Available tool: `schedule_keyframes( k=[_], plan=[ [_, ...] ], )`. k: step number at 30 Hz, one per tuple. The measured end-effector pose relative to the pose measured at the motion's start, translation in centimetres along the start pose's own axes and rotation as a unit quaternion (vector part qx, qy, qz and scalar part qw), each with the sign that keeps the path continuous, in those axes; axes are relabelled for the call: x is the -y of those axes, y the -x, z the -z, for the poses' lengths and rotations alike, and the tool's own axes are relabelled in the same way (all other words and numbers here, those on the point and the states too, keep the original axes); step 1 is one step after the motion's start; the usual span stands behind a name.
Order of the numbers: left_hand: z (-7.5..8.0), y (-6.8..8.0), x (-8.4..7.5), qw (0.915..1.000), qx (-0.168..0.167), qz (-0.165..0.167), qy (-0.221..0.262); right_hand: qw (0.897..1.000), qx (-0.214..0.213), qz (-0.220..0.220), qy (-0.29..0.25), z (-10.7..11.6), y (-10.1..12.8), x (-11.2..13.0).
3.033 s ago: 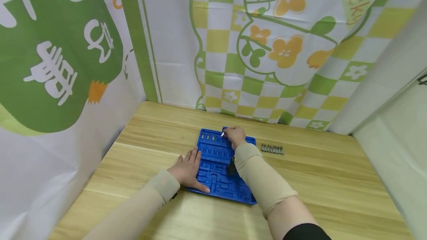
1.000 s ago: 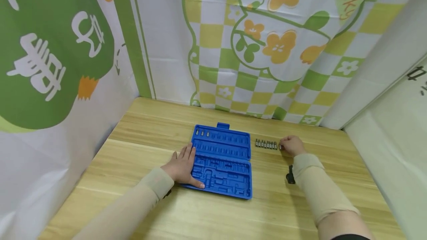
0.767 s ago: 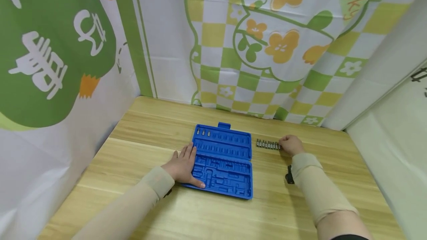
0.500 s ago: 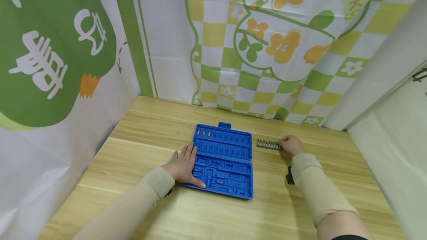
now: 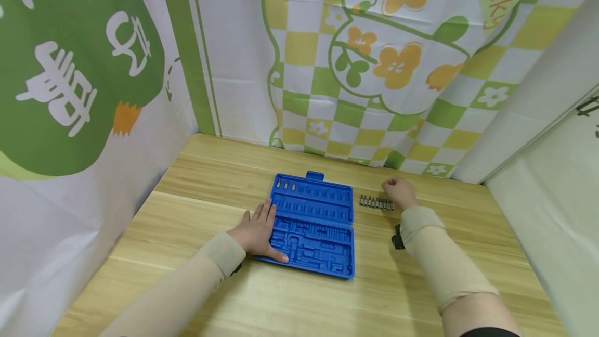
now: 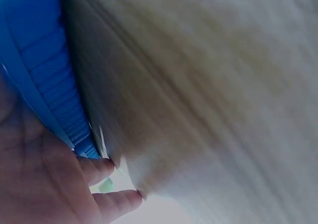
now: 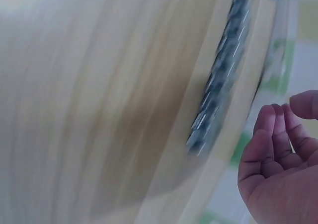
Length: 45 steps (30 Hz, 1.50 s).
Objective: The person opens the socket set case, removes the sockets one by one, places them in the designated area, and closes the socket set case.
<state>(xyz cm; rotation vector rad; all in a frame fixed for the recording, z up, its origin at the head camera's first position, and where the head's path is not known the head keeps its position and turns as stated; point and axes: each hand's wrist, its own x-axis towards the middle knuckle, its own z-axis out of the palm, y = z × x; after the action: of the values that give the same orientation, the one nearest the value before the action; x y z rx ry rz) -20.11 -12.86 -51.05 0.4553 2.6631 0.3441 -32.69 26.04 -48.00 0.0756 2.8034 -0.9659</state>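
In the head view, low in the middle of the frame, the left hand (image 5: pixel 256 233) lies flat with straight fingers against the left edge of the open blue case (image 5: pixel 312 222) on the counter (image 5: pixel 196 207). Right of the case lies a row of bits (image 5: pixel 376 203); the right hand (image 5: pixel 399 191) hovers just behind its right end, fingers loosely curled.

The left wrist view, blurred, shows the palm (image 6: pixel 35 184) at lower left beside the case's blue edge (image 6: pixel 44 70), gripping nothing.

The right wrist view, also blurred, shows the fingers (image 7: pixel 271 134) at lower right, half curled and seemingly empty, apart from the bits (image 7: pixel 218 80).

A careless reach could knock the row, since loose bits would probably roll and scatter; the case could slide if the flat hand lifts.
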Motion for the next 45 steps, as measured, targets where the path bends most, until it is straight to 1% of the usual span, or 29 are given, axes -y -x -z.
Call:
schedule_keyframes(
  k=[5, 8, 13, 16, 22, 24, 29, 32, 35, 40, 42, 45],
  plan=[
    [-0.1, 0.1, 0.1, 1.0000, 0.001, 0.002, 0.002, 0.999, 0.034, 0.018, -0.029, -2.6, -0.6, 3.7],
    [-0.2, 0.1, 0.1, 1.0000, 0.001, 0.002, 0.001, 0.997, 0.049, 0.027, -0.058, -4.0, -1.0, 5.7],
    [-0.4, 0.0, 0.1, 1.0000, -0.001, 0.004, -0.009, 0.992, 0.054, 0.035, -0.109, -6.3, -1.3, 8.5],
    [-0.5, 0.0, 0.2, 0.9999, 0.000, 0.005, -0.009, 0.991, 0.057, 0.042, -0.118, -7.5, -1.3, 10.0],
    [-0.4, 0.2, 0.4, 1.0000, -0.002, 0.004, -0.003, 0.992, 0.063, 0.055, -0.096, -9.5, -1.2, 13.0],
    [-0.4, 0.2, 0.4, 1.0000, -0.004, 0.004, -0.002, 0.991, 0.071, 0.055, -0.101, -10.1, -1.1, 13.8],
    [-0.4, 0.2, 0.3, 1.0000, -0.004, 0.001, -0.006, 0.989, 0.079, 0.046, -0.113, -11.5, -0.9, 15.0],
    [-0.5, 0.1, 0.2, 0.9998, 0.002, 0.000, -0.017, 0.989, 0.075, 0.042, -0.120, -12.1, -0.9, 15.4],
    [-0.3, 0.2, 0.1, 0.9998, 0.000, 0.000, -0.018, 0.988, 0.076, 0.042, -0.124, -12.7, -1.1, 15.7],
    [-0.1, 0.4, 0.0, 0.9998, -0.007, 0.002, -0.018, 0.990, 0.079, 0.043, -0.107, -13.8, -1.5, 16.1],
    [-0.1, 0.2, 0.1, 0.9998, -0.004, 0.003, -0.022, 0.991, 0.081, 0.041, -0.100, -14.0, -1.6, 16.3],
    [-0.1, 0.1, 0.2, 0.9998, -0.004, 0.001, -0.019, 0.994, 0.074, 0.047, -0.069, -13.9, -1.6, 16.7]
  ],
)
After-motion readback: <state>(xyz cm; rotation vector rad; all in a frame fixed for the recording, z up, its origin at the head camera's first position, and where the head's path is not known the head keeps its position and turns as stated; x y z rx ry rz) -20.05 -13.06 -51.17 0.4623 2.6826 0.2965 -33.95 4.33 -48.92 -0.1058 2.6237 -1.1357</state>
